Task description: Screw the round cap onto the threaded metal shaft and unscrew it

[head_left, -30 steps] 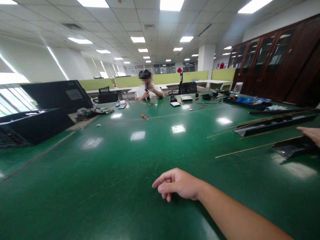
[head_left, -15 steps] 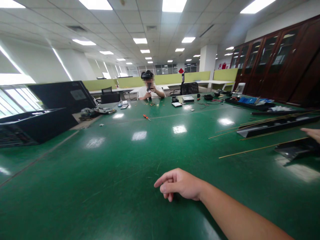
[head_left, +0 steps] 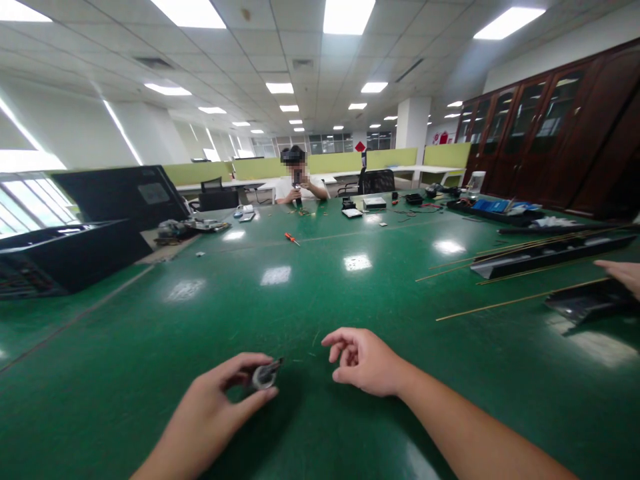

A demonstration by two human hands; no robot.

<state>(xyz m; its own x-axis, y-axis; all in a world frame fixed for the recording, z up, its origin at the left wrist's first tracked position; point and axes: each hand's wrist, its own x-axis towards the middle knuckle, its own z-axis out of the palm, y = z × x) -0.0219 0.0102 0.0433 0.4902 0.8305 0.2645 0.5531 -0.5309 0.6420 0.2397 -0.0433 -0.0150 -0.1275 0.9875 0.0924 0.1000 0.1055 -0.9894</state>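
Observation:
My left hand [head_left: 220, 397] is low in the view, left of centre. Its thumb and fingers pinch a small round grey part [head_left: 264, 377] with a dark piece jutting out at its upper right; blur and size keep me from telling its kind. To the right, my right hand [head_left: 367, 363] hovers over the green tabletop [head_left: 320, 293], empty. Its fingers are loosely bent and its thumb is apart from them. A short gap lies between the two hands.
An orange screwdriver [head_left: 291, 239] lies farther back. Dark computer cases [head_left: 75, 257] stand left. Thin brass-coloured rods [head_left: 500, 308] and dark metal channels [head_left: 540, 259] lie right, near another person's hand [head_left: 620, 273]. A person [head_left: 303, 187] sits across the table.
My left hand has come into view from below with the small round grey part. My right hand has shifted slightly right, and its thumb has spread from its fingers.

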